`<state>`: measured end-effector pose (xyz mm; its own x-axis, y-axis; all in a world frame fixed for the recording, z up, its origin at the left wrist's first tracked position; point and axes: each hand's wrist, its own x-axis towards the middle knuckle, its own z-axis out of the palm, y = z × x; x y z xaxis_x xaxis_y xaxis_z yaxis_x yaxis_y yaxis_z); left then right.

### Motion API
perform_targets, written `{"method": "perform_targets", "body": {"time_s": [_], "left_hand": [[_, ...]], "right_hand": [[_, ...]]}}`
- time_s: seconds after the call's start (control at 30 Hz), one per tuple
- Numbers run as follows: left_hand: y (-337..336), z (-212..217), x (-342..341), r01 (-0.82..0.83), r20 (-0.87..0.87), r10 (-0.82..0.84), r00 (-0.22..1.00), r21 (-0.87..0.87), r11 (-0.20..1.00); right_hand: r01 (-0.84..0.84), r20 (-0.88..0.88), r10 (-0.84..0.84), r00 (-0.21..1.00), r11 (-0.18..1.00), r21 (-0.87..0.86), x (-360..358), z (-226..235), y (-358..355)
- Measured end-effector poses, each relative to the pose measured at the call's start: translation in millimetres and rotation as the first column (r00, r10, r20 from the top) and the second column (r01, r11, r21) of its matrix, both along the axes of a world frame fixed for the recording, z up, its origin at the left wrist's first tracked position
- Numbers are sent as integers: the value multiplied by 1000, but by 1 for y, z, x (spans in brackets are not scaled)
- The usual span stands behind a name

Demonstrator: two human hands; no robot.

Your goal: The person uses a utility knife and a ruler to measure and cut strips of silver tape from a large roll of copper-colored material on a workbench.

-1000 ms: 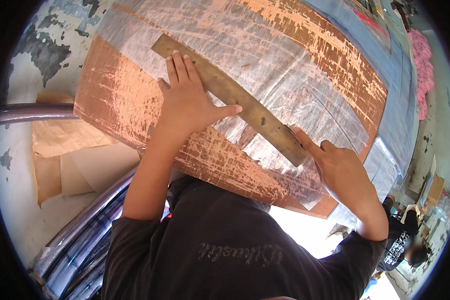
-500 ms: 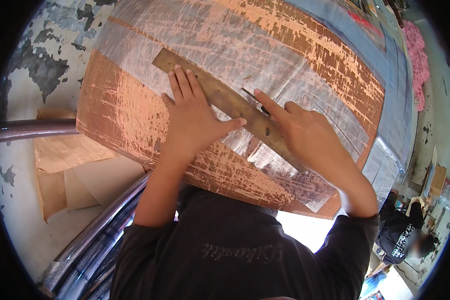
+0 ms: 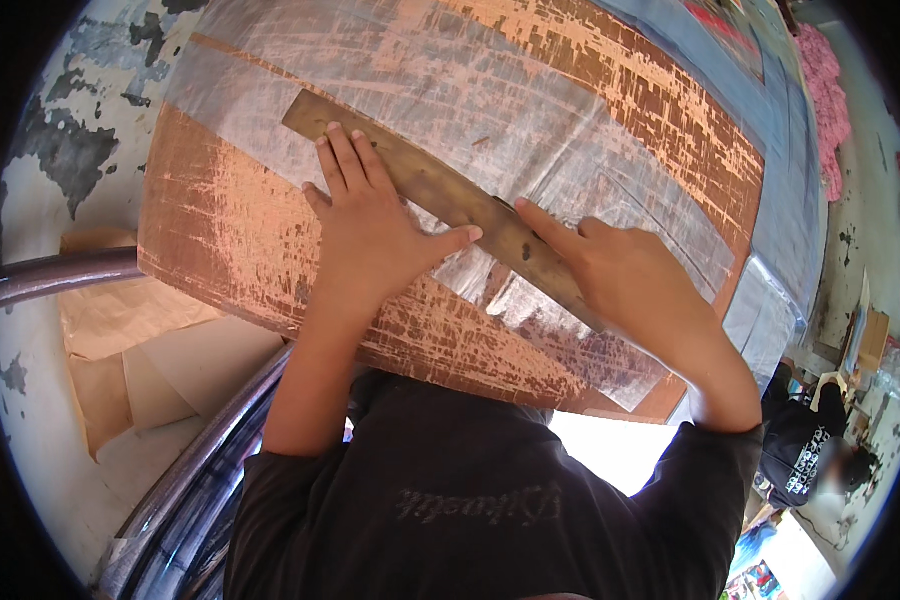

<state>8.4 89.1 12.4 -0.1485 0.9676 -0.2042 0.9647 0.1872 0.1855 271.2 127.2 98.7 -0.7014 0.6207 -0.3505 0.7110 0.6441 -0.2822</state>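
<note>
My left hand (image 3: 355, 235) is open, pressing down on a long flat brown straightedge (image 3: 425, 185); its fingertips lie on the far-left part and its thumb rests further along. The straightedge lies slantwise over a clear, creased plastic sheet (image 3: 550, 115). My right hand (image 3: 625, 265) is closed round a cutter knife, its index finger stretched along it. Only a bit of the dark blade (image 3: 504, 202) shows, at the far edge of the straightedge; the handle is hidden under my fingers. Beneath all this is a worn brown tabletop (image 3: 230, 220) with scored, peeling patches.
Glossy dark rolls (image 3: 195, 485) lean at the lower left, near brown paper (image 3: 135, 315). More clear sheeting (image 3: 765, 300) hangs over the table's right side. Pink fluffy material (image 3: 820, 110) is at the far right. Another person (image 3: 800, 445) in dark clothes is at the lower right.
The cutter knife's blade has drawn in to the straightedge's far edge, where it stood apart from it before. My left hand stays pressed on the straightedge. The whole view has shifted slightly.
</note>
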Motion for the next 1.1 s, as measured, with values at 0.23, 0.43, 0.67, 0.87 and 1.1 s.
{"method": "perform_targets", "body": {"time_s": [0.23,0.43,0.67,0.87,1.1], "left_hand": [[1,-4,0,17,-31,-17,999,6,1000],[-8,-9,-7,5,19,-7,1000,73,997],[-40,-19,-31,132,49,-147,988,233,963],[-67,-20,-44,191,58,-222,973,332,924],[-84,-18,-51,224,47,-260,964,374,900]], "right_hand": [[75,148,-77,986,997,17,61,22,-35],[345,-123,-332,935,932,108,87,41,-43],[505,-349,-411,842,828,242,36,-41,-104],[546,-505,-391,769,814,201,24,-78,-118],[546,-565,-345,750,805,234,32,-57,-105]]}}
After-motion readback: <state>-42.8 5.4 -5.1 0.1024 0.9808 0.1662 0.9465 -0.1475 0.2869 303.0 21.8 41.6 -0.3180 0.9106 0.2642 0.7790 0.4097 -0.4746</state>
